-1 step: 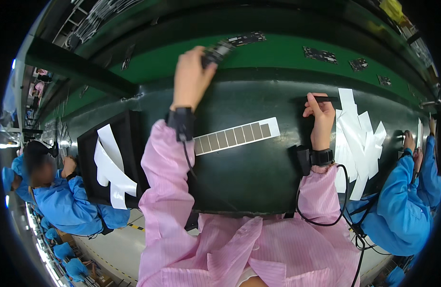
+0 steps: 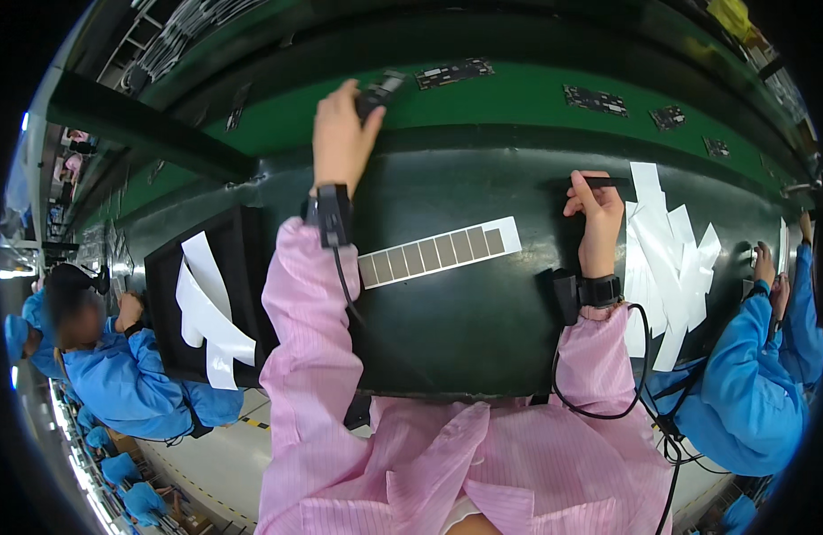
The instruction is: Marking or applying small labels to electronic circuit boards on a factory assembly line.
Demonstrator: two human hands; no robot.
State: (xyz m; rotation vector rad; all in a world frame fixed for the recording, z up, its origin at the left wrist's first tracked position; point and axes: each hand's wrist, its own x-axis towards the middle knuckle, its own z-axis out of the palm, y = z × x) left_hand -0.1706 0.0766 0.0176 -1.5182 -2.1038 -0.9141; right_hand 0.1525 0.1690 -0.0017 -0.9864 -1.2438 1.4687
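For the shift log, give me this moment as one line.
left hand: grips dark part at green belt | right hand: holds black pen | grey strip: between them

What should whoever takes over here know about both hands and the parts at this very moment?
Left hand: reached out to the green belt, gripping a small dark part.
Right hand: on the dark worktable, holding a thin dark tool.
Grey segmented strip lies between the arms, untouched.
White slips are piled right of the right hand; more sit on the black tray at left.
More dark parts lie on the belt.
Done: one part grasped. Left: it has not reached the worktable.
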